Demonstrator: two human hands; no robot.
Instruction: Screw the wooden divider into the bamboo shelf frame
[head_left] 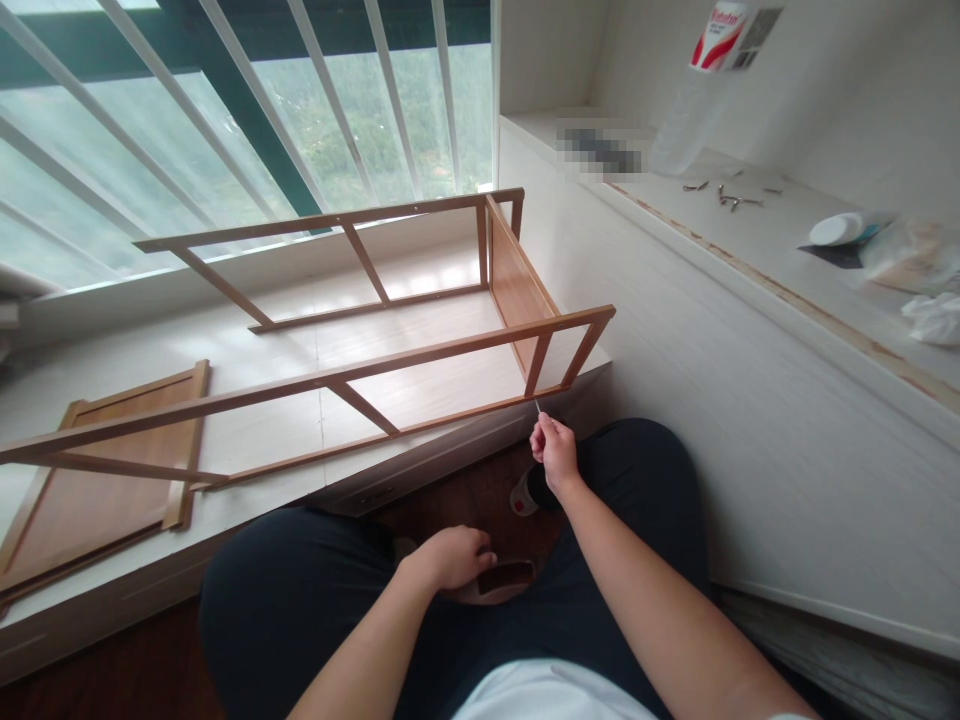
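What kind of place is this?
Most likely a room in a home: there's a barred window, a wide pale ledge below it, and a wooden frame on that ledge.

The white window ledge [337, 345] carries a brown wooden rack frame [450, 350], its 2 ladder-like sides joined by 1 panel near the right end. A loose wooden panel [112, 520] lies at the left, partly behind the near side. On the white counter [757, 235] are a clear plastic bottle [686, 120], scattered metal screws [731, 200], a white lid [836, 229] and a plastic bag [911, 255].
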